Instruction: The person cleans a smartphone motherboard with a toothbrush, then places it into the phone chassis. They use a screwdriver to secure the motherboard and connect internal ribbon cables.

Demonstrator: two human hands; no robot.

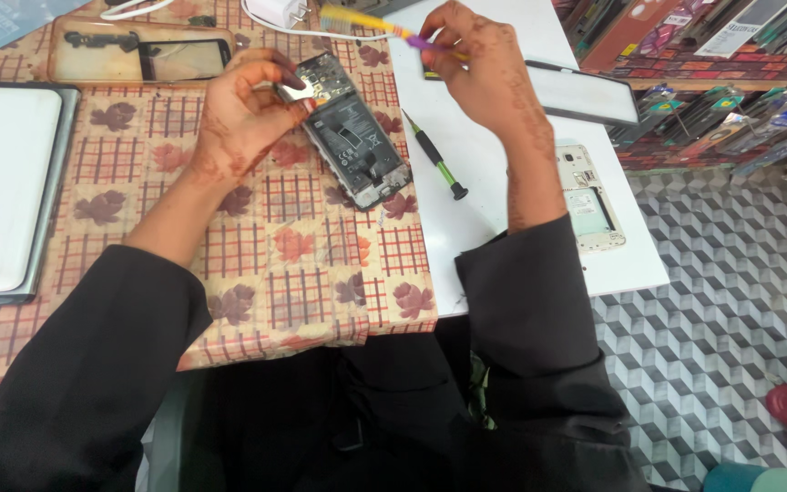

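My left hand (243,114) grips the top end of the opened phone (348,132), fingers curled over its upper edge, tilting it up off the table (302,246) so only its lower corner rests near the cloth. My right hand (480,68) is closed around a toothbrush (371,23) with a purple and yellow handle, bristles pointing left, raised above and apart from the phone. The risk I see is the phone slipping: it is smooth glass and metal held at one end only, and a twist could drop it or flex the bare board. Stiff bristles could also snag a thin ribbon or connector inside. The battery looks flat, black and matte; the tablecloth is soft, checked with leaves. A green-handled screwdriver (434,157) lies just beside the phone, on a white board (539,246).
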